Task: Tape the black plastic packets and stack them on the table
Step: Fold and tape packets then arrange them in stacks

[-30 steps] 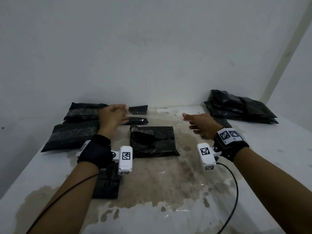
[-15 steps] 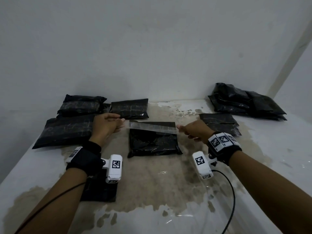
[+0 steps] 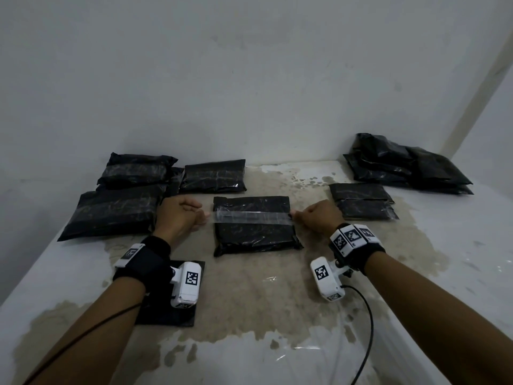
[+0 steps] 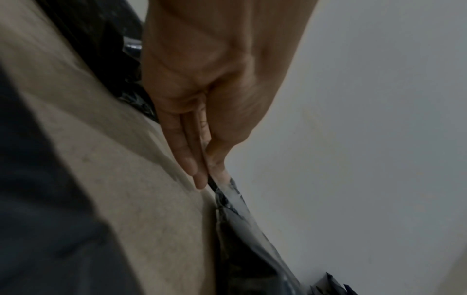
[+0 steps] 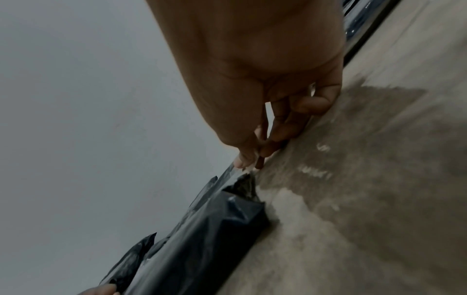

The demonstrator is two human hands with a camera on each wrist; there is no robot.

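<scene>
A black plastic packet (image 3: 255, 237) lies flat in the middle of the table. A strip of clear tape (image 3: 251, 217) stretches across its upper half. My left hand (image 3: 204, 216) pinches the strip's left end, seen close in the left wrist view as thumb and fingers (image 4: 199, 175) pressed together on the tape (image 4: 232, 195). My right hand (image 3: 294, 217) pinches the right end, and the right wrist view shows its fingertips (image 5: 246, 161) at the packet's corner (image 5: 242, 183). Both hands are low, just beside the packet's edges.
Taped packets lie at the back left (image 3: 116, 211) (image 3: 136, 170) (image 3: 213, 176). Two more sit to the right (image 3: 363, 201), and a pile (image 3: 402, 165) fills the back right corner. A flat black sheet (image 3: 169, 309) lies under my left wrist. The table (image 3: 249, 315) is stained.
Both hands have come down with the tape stretched between them, from above the table to the middle packet, where the strip now lies across its top.
</scene>
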